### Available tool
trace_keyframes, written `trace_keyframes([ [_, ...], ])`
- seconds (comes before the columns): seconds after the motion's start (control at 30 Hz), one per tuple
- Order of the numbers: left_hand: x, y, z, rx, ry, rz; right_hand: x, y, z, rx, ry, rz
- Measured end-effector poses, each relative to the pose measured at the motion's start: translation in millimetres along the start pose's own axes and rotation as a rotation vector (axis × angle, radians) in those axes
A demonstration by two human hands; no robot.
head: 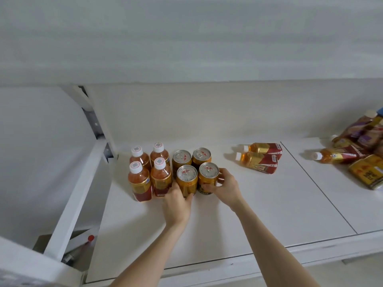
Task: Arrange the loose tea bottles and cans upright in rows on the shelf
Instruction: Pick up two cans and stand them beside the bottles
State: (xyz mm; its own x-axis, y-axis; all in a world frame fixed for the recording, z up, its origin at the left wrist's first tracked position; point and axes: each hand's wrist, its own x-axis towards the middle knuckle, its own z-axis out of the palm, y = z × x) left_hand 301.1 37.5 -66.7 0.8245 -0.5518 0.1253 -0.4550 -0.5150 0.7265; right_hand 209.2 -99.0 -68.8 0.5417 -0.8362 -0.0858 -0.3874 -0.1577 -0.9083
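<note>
Several upright tea bottles with white caps stand in two rows at the shelf's left end. Beside them stand gold cans, two behind and two in front. My left hand grips the front left can low on its side. My right hand wraps the front right can from the right. Both front cans stand upright on the shelf, touching each other. Two loose bottles lie on their sides further right.
A pile of lying bottles and packs fills the shelf's far right end. A white shelf post and brace run along the left. A seam crosses the shelf board. A white wall stands behind.
</note>
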Motion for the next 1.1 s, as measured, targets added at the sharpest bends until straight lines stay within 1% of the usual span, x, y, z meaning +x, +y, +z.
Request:
trace_keyframes([
  [0.27,-4,-4,0,-0.047,-0.029,0.034,-6,1,4,-0.028,0.009,-0.005],
  [0.43,-14,-11,1,-0.024,-0.115,0.044,-15,-2,6,-0.085,0.003,-0.041],
  [0.5,-17,-10,-2,-0.008,-0.180,0.042,-19,-6,5,-0.180,-0.032,-0.050],
  [0.6,-18,-11,-8,0.092,-0.268,0.055,-27,-9,-2,-0.412,-0.069,-0.061],
  [0.67,-23,-12,-14,0.220,-0.254,0.109,-36,-6,-11,-0.581,-0.067,-0.104],
  [0.77,-35,-12,-22,0.404,-0.165,0.288,-53,4,-32,-0.778,-0.015,-0.192],
  [0.83,-43,-10,-21,0.437,-0.131,0.386,-63,9,-49,-0.853,0.023,-0.234],
  [0.9,-47,-4,-18,0.485,-0.144,0.450,-71,15,-66,-0.908,0.058,-0.258],
  [1.0,-55,9,-10,0.541,-0.185,0.488,-79,23,-91,-0.976,0.108,-0.261],
  [1.1,-61,23,3,0.580,-0.237,0.486,-83,30,-114,-1.020,0.133,-0.241],
])
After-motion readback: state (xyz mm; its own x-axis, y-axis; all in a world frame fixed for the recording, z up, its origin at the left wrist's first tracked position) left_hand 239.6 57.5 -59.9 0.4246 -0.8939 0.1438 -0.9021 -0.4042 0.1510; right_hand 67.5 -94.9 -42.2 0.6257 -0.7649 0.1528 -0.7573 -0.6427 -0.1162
